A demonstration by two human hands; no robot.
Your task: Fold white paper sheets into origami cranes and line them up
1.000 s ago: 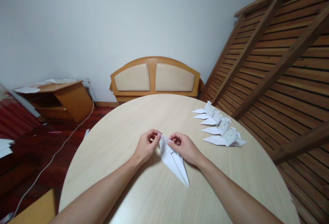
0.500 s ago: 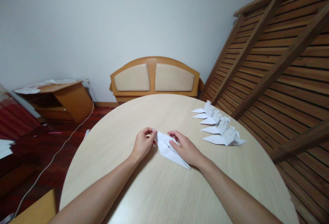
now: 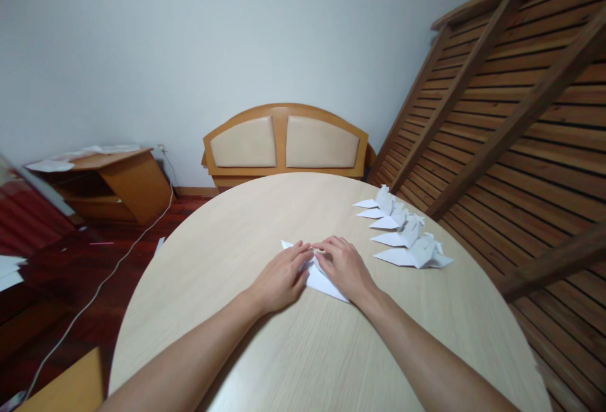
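Note:
A folded white paper with pointed ends lies on the round wooden table, partly hidden under both hands. My left hand reaches over its left part, fingers together and closed on the paper. From the other side my right hand grips the upper right edge, its fingertips almost meeting those of my left hand. To the right stand several folded paper birds in a row, with pointed white tails towards the left.
Behind the table is a wooden headboard with padded panels. A slatted wooden frame leans along the right side. On the left, a low cabinet and a white cable are on the dark red floor.
My left hand has moved right, from pinching the paper's upper left tip to lying over its middle. My right hand has shifted slightly right and up. The paper birds have not moved.

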